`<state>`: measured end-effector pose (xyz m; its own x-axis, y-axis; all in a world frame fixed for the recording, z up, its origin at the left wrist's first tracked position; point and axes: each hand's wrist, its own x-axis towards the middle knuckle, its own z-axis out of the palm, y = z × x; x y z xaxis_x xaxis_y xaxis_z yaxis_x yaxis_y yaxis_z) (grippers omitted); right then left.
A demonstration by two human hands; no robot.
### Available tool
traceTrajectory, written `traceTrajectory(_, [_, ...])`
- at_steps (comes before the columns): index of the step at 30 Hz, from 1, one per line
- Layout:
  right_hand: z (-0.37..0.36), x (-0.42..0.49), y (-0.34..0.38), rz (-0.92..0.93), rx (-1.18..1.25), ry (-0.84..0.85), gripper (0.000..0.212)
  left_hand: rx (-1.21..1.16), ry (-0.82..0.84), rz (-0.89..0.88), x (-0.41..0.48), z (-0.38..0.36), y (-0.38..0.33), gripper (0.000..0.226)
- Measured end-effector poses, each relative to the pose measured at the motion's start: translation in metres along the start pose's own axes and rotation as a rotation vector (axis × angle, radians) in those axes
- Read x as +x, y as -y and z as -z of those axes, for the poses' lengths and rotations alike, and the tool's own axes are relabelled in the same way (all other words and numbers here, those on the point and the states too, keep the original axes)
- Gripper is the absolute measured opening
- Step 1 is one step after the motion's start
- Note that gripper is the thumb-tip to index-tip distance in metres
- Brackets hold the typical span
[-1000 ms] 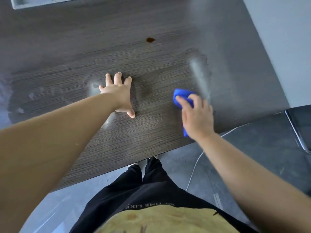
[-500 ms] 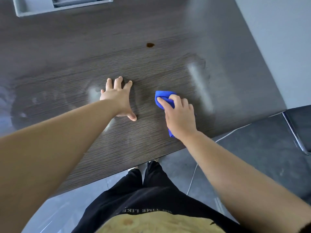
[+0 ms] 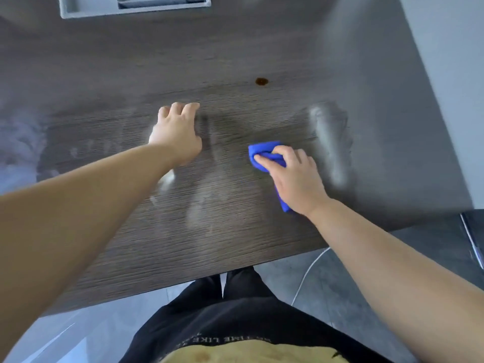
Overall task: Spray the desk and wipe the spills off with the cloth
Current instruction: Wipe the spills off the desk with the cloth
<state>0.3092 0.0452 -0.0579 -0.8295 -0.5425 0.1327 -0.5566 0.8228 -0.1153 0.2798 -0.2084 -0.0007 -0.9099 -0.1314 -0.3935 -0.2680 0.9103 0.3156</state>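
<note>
pressing the blue cloth [image 3: 263, 150] onto the desk [image 3: 235, 244], our right hand [image 3: 296, 179] has its fingers and thumb curled over the wad. most of it sits hidden under the palm, with one fold poking out ahead of the fingertips and a corner showing below the wrist. it lies on the near right part of the desktop, just left of a pale wet streak [image 3: 330, 145]. our left hand [image 3: 178, 134] lies flat on the wood with fingers straight and close together, holding nothing; it looks blurred, so we cannot say how hard it leans.

we judge the cloth to be soft, light and limp: it bunches and folds rather than keeping a shape, and when damp it will likely drag a little on the grain. taking it from above, bunched under the palm with the thumb tucking in one edge, seems the surest hold, since a pinch at a corner would let the rest trail. a small brown spot [image 3: 261, 81] sits farther back, well apart from the cloth, not yet wiped. the desk looks stiff and flat, so we expect it to take firm pressure.
</note>
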Motion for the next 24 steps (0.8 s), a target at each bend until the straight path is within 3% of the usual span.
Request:
traceTrajectory(3, [0.000,0.034,-0.016,-0.581,0.053,0.019,0.047,0.021,0.016,0.020,0.002,0.002,0.000,0.064])
traceTrajectory(4, [-0.001,0.041,-0.003,-0.694,0.047,0.042,0.049,0.025,0.022,0.023,0.003,0.001,-0.001,0.064])
traceTrajectory(5, [0.000,0.045,0.016,-0.695,0.056,0.045,0.051,0.024,0.025,0.021,0.004,0.000,-0.003,0.063])
traceTrajectory(7, [-0.004,0.040,0.052,-0.409,0.099,-0.024,0.053,0.011,0.015,0.016,0.006,-0.002,-0.008,0.062])
traceTrajectory(10, [-0.008,0.020,0.043,0.093,0.112,0.057,0.053,-0.001,-0.004,0.016,0.010,-0.003,-0.017,0.067])
traceTrajectory(12, [-0.002,0.028,0.004,0.109,0.116,0.077,0.045,0.002,-0.009,0.035,0.015,-0.001,-0.021,0.071])
traceTrajectory(14, [0.003,0.046,-0.037,-0.118,0.086,0.022,0.045,0.030,0.016,0.044,0.019,-0.002,-0.021,0.080])
traceTrajectory(17, [0.000,0.077,-0.055,-0.669,0.076,0.035,0.046,0.101,0.089,0.047,0.021,-0.006,-0.020,0.100])
traceTrajectory(19, [0.001,0.090,-0.027,-0.776,0.087,0.044,0.050,0.144,0.110,0.049,0.020,-0.008,-0.021,0.105])
traceTrajectory(22, [-0.009,0.075,0.001,-0.311,0.068,-0.028,0.047,0.176,0.123,0.055,0.022,-0.006,-0.023,0.106])
traceTrajectory(24, [-0.010,0.070,-0.023,-0.067,0.029,0.003,0.043,0.196,0.135,0.057,0.024,-0.005,-0.024,0.107])
